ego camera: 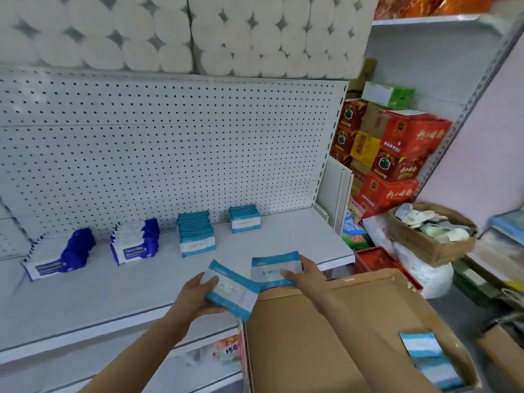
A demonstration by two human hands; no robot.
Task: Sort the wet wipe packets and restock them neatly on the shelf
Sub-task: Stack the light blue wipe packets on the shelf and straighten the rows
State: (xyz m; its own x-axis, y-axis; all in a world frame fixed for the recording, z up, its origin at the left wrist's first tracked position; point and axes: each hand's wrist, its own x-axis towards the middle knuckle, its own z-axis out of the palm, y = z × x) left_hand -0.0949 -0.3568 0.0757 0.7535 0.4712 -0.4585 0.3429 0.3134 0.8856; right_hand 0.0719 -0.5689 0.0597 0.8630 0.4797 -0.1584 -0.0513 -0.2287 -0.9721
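Observation:
My left hand [198,293] grips a teal-and-white wet wipe packet [235,293] over the front of the white shelf [127,293]. Just to its right, my right hand [306,275] holds a second teal packet [273,269] near the shelf's front right corner. On the shelf stand two rows of dark blue packets [61,255] [136,242] at the left. Two rows of teal packets [195,234] [245,219] stand further right. An open cardboard box [340,336] sits below my right arm with more teal packets [431,355] in its right corner.
A white pegboard [170,137] backs the shelf, with packs of toilet rolls [184,32] above. Red and yellow cartons [391,154] are stacked to the right. A brown basket of slippers [431,234] and a red crate [380,262] sit on the floor beside the box.

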